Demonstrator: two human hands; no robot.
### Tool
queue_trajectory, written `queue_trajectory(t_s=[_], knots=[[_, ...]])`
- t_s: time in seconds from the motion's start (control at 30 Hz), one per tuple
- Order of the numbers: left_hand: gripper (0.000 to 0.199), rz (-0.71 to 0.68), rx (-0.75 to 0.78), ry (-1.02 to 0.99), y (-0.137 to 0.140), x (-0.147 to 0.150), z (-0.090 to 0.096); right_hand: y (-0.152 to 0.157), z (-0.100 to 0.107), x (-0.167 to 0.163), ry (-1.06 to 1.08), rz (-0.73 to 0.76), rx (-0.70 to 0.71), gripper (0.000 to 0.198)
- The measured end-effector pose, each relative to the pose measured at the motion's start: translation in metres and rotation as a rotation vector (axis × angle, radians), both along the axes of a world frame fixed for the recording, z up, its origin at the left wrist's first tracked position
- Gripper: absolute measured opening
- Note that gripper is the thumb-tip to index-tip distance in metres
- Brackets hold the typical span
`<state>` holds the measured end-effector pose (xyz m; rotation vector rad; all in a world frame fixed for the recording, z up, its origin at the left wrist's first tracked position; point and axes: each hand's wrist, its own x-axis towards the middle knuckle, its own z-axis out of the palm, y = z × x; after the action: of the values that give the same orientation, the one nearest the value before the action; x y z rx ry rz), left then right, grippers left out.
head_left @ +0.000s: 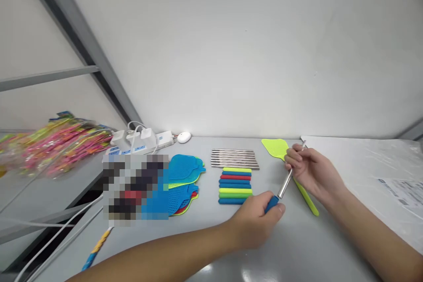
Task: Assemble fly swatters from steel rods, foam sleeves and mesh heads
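My left hand [254,220] is closed round a blue handle [271,204]. A shiny metal rod [284,185] slants up from the handle's end, its lower tip at or in the handle's opening. Up at the rod's other end, my right hand [306,167] pinches it between closed fingers. Behind the right hand lies a yellow-green fly swatter [276,147], its yellow-green handle [307,198] running below. Left of my hands, several coloured handles [235,195] lie in a row, with several metal rods [234,158] side by side just beyond.
Blue, red and yellow-green swatter heads [185,169] are stacked at left, beside a pixelated patch. A power strip [163,139] with plugs and a white mouse-like object [183,137] sit by the wall. Bagged colourful items [76,141] lie far left; plastic wrapping [373,167] covers the right side.
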<state>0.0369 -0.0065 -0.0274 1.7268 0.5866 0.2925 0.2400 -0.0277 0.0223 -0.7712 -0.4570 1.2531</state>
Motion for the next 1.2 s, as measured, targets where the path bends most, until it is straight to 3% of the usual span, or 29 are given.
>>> queue_trajectory(t_s=[0.13,0.27,0.33,0.73,1.2], knots=[[0.033,-0.002,-0.202,-0.044,-0.007,0.023,-0.009,0.004,-0.010,0.007,0.163,0.084,0.035,0.016],[0.027,0.030,-0.501,-0.086,-0.009,0.039,-0.009,0.004,-0.015,0.013,0.223,0.010,0.064,0.018],[0.023,0.033,-0.575,-0.078,-0.007,0.041,-0.006,0.004,-0.014,0.013,0.228,-0.031,0.075,0.018],[0.019,-0.160,-0.603,-0.062,0.009,0.033,-0.001,-0.005,-0.004,0.014,0.273,-0.133,0.129,0.021],[0.022,-0.220,-0.627,0.032,0.016,0.033,0.005,-0.008,-0.004,0.009,0.177,-0.136,0.127,0.016]])
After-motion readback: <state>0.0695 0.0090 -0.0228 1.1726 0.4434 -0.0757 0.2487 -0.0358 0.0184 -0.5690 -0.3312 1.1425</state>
